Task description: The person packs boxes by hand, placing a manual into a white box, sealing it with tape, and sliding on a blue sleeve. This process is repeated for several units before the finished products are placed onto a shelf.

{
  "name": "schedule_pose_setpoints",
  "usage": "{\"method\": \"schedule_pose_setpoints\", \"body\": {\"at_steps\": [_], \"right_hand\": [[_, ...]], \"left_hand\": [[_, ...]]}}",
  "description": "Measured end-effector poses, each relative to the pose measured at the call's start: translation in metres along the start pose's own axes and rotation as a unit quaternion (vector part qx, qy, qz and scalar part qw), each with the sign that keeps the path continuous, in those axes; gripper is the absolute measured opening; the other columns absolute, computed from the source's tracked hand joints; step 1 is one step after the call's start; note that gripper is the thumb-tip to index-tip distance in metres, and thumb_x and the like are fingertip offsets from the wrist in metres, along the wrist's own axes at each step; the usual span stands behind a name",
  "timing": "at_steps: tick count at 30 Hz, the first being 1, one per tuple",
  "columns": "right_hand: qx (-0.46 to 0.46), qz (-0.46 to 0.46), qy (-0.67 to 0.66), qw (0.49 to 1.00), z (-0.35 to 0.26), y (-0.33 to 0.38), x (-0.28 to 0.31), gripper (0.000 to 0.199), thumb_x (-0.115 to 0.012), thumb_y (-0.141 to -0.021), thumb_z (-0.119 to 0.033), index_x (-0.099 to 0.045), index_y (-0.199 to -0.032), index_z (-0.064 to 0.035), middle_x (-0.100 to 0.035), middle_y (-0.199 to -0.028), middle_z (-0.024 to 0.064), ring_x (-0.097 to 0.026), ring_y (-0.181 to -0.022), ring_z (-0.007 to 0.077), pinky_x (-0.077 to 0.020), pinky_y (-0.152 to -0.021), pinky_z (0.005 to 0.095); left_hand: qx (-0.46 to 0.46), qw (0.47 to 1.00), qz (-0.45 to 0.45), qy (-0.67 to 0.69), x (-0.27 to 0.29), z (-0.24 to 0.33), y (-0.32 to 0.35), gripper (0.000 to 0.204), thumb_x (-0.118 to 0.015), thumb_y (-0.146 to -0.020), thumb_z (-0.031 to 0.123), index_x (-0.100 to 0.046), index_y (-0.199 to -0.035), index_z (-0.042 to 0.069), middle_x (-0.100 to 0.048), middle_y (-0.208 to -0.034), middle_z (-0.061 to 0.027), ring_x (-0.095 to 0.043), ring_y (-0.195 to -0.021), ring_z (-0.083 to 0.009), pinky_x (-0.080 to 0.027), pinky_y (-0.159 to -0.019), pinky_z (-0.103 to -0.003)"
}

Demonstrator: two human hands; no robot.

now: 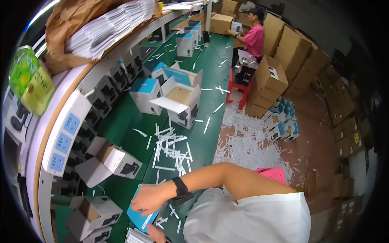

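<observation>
A blue-topped carton (137, 217) lies at the near edge of the green table, a narrow white strip (148, 221) along its edge. My right hand (150, 198), with a black band on its wrist, rests on the blue face, fingers curled in; what they pinch, if anything, is hidden. Lower down, my left hand (155, 234) shows only in part at the lower edge of the picture, its fingers against the carton's near edge. Beside it lies a bundle of white strips (137, 236), cut off by the picture's edge.
Open white boxes (117, 163) stand left of my hands, and another open box (184, 99) stands farther along. Loose paper strips (172, 148) litter the table (210, 137). A power strip (63, 137) hangs on the shelf. A co-worker in pink (254, 40) holds a box at the far end.
</observation>
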State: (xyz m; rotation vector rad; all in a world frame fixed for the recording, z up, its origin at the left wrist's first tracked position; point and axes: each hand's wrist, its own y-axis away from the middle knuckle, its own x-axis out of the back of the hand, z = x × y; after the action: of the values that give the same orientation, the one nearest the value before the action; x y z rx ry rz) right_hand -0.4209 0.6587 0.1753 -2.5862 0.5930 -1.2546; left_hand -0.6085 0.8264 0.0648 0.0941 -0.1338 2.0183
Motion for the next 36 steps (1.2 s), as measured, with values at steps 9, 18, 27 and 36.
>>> {"method": "schedule_pose_setpoints", "body": {"at_steps": [9,18,27,36], "right_hand": [[0.019,0.079,0.046,0.996,-0.011,0.0,-0.002,0.019,-0.071,-0.085,-0.029,-0.06,-0.084,-0.0133,-0.057,-0.083,0.0026,-0.063,-0.074,0.0237,-0.0491,-0.059,0.0384],[0.03,0.068,0.035,0.997,-0.021,-0.014,-0.015,0.016,-0.072,-0.084,-0.023,-0.06,-0.084,-0.0121,-0.057,-0.082,0.0016,-0.062,-0.073,0.0233,-0.0482,-0.06,0.0372],[0.084,-0.009,-0.078,0.993,-0.014,-0.012,-0.023,0.025,-0.077,-0.079,-0.034,-0.064,-0.084,-0.0128,-0.06,-0.083,0.0034,-0.064,-0.075,0.0254,-0.0484,-0.06,0.0366],[-0.452,-0.038,0.216,0.865,0.056,0.093,0.064,0.06,-0.063,-0.088,-0.062,-0.067,-0.108,-0.0054,-0.069,-0.088,0.0138,-0.069,-0.078,0.0301,-0.0537,-0.067,0.0388]], "left_hand": [[-0.05,0.995,0.048,0.065,-0.033,0.024,0.0,0.022,-0.085,-0.075,0.009,-0.074,-0.093,0.003,-0.074,-0.092,-0.0063,-0.067,-0.083,-0.0168,-0.053,-0.075,-0.033],[-0.062,0.996,0.034,0.058,-0.02,0.023,0.0,0.034,-0.092,-0.068,0.018,-0.075,-0.094,0.004,-0.073,-0.097,-0.0073,-0.068,-0.09,-0.0215,-0.052,-0.077,-0.033],[-0.011,0.981,0.076,0.176,-0.027,0.053,0.002,0.024,-0.085,-0.071,0.011,-0.07,-0.086,0.0,-0.07,-0.08,-0.0015,-0.064,-0.073,-0.0118,-0.053,-0.069,-0.029],[-0.227,0.958,0.15,0.095,-0.032,0.055,-0.012,0.075,-0.077,-0.068,0.006,-0.048,-0.137,0.009,-0.036,-0.154,-0.0189,-0.043,-0.134,-0.0372,-0.038,-0.11,-0.051]]}}
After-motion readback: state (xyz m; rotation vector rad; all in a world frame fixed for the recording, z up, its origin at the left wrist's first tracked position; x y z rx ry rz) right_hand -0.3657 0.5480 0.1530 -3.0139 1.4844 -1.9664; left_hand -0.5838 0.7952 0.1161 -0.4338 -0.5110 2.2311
